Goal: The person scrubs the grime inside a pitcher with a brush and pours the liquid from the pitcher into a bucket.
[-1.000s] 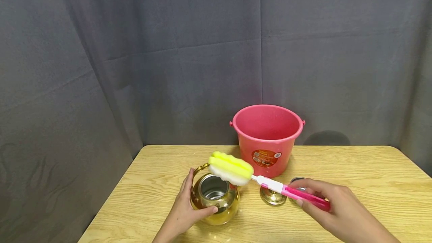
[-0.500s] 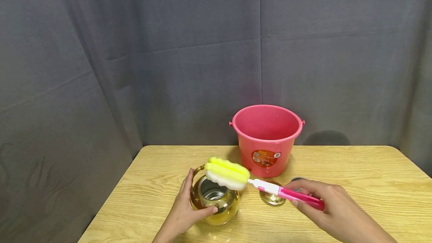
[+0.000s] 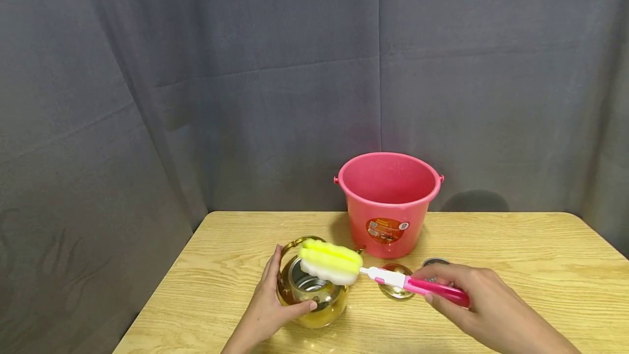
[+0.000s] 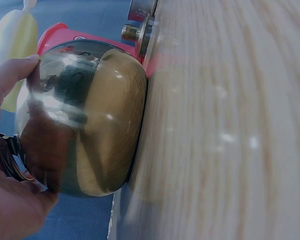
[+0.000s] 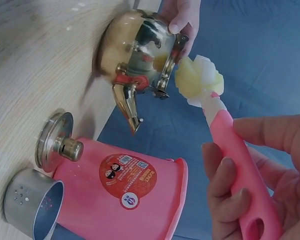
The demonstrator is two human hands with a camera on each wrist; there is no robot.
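Observation:
My left hand [image 3: 267,307] holds a shiny gold kettle [image 3: 321,320] standing lidless on the table, thumb on its near shoulder and fingers along its left side by the handle. A steel interior shows through the mouth. In my right hand [image 3: 484,305], curled fingers and thumb grip the pink handle of a sponge bottle brush [image 3: 336,261]. Its yellow-and-white head hovers above the kettle's mouth, and the right wrist view shows it apart from the kettle. The spout [image 5: 124,107] points toward the bucket in that view.
A pink bucket [image 3: 393,179] with an orange label stands behind, right of the kettle. Before it, the gold kettle lid [image 5: 51,142] lies knob up beside a small steel strainer cup [image 5: 27,202]. Grey curtain [image 3: 295,97] hangs behind the wooden table [image 3: 221,245].
The brush has moved slightly left and lower in the head view, its head now more over the kettle's mouth. My left hand and the kettle have stayed put.

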